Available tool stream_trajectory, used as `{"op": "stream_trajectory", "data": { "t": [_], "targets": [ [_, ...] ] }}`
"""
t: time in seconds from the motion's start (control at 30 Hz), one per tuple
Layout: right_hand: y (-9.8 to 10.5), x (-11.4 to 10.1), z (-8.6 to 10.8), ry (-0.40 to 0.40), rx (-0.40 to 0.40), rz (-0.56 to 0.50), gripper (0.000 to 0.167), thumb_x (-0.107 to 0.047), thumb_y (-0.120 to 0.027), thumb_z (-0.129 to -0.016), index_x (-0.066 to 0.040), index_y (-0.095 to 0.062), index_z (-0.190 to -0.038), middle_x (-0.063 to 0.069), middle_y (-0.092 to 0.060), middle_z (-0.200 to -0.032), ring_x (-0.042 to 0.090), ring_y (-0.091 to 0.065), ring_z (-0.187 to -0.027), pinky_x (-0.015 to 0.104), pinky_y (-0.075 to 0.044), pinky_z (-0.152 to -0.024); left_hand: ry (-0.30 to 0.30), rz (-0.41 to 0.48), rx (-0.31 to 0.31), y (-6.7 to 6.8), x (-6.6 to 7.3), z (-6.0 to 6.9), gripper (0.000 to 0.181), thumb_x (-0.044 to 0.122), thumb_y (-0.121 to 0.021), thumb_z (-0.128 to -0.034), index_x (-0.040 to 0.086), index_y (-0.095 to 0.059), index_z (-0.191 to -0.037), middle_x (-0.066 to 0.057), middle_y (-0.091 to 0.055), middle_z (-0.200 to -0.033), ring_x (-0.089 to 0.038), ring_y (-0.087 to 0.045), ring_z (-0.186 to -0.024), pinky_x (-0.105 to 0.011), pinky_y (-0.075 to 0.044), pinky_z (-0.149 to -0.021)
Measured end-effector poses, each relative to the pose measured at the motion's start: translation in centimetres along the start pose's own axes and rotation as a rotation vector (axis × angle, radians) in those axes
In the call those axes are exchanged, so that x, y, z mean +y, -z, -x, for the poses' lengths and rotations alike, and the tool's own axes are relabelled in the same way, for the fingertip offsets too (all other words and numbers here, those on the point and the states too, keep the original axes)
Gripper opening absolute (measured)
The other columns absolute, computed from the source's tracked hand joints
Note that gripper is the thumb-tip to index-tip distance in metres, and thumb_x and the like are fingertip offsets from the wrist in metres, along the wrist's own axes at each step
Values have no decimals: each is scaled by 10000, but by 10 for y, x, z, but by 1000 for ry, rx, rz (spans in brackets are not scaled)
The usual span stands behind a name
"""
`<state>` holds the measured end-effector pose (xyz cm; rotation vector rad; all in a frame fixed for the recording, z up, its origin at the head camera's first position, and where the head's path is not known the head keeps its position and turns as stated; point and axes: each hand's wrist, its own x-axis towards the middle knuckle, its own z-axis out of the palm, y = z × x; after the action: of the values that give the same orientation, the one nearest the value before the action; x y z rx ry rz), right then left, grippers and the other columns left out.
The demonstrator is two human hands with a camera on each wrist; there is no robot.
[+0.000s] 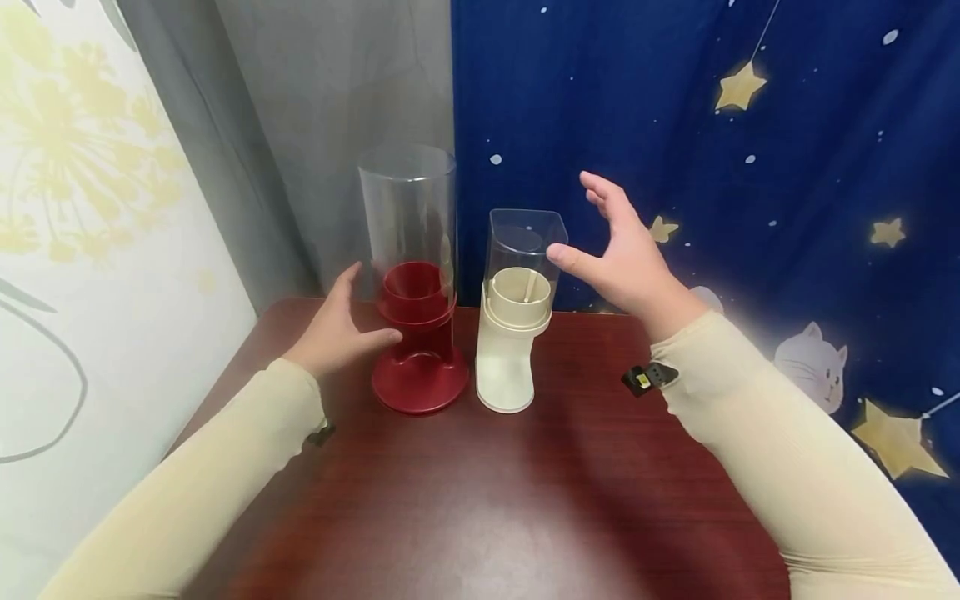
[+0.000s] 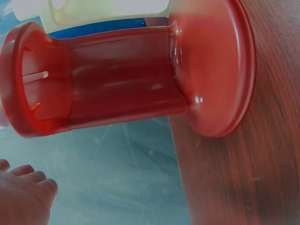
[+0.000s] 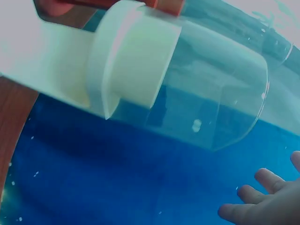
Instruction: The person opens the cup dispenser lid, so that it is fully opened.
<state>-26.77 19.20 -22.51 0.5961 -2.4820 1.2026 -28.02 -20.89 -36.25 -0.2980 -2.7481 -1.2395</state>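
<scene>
A red stand (image 1: 420, 383) with a round foot and a ring collar carries a tall clear cylinder (image 1: 408, 200), upright on the table. To its right stands a shorter cream stand (image 1: 506, 367) topped by a clear squarish tube (image 1: 525, 229). My left hand (image 1: 337, 329) is spread beside the red stand; the left wrist view shows its fingers (image 2: 35, 178) apart from the red collar (image 2: 14, 79). Spread at the right of the clear tube is my right hand (image 1: 626, 254). In the right wrist view its fingers (image 3: 253, 197) are apart from the tube (image 3: 211, 93).
Both stands are on a dark red-brown wooden table (image 1: 442, 508), near its back edge. Behind it hang a grey curtain (image 1: 337, 83) and a blue curtain (image 1: 637, 83) with stars. A white patterned surface (image 1: 97, 250) stands on the left.
</scene>
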Motion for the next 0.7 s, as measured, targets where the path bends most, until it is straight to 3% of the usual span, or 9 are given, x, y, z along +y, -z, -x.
{"op": "stream_trajectory", "data": {
  "t": [0.13, 0.37, 0.57, 0.7],
  "targets": [
    [-9, -13, -10, 9, -13, 9, 966, -468, -832, -860, -343, -295, -1654, -38, -301, -1716, 179, -270, -1590, 596, -229, -1279, -6, 28, -6, -7, 0, -6, 1295, 519, -881, -811, 221, 5, -1707, -120, -153, -1762, -387, -209, -1608, -678, -344, -1193],
    [-24, -36, -26, 7, -43, 15, 987, -518, -825, -858, -369, -268, -1658, -78, -274, -1721, 115, -264, -1583, 562, -264, -1274, -33, 123, -1, -20, 0, -14, 1309, 446, -915, -799, 221, 7, -1701, -122, -260, -1711, -366, -329, -1548, -641, -394, -1182],
    [-39, -53, -37, -14, -69, 1, 1026, -574, -813, -846, -398, -220, -1664, -123, -234, -1729, 111, -231, -1598, 567, -278, -1270, -40, 188, 39, -26, 1, -19, 1337, 435, -941, -767, 274, 9, -1694, -96, -228, -1732, -342, -270, -1585, -637, -359, -1209],
    [-49, -60, -44, -19, -82, -15, 1031, -572, -812, -849, -403, -204, -1665, -117, -222, -1735, 106, -226, -1600, 564, -290, -1269, -18, 214, 54, -30, -1, -19, 1354, 452, -958, -736, 326, -2, -1686, -64, -244, -1728, -340, -291, -1578, -640, -412, -1168]
  ]
}}
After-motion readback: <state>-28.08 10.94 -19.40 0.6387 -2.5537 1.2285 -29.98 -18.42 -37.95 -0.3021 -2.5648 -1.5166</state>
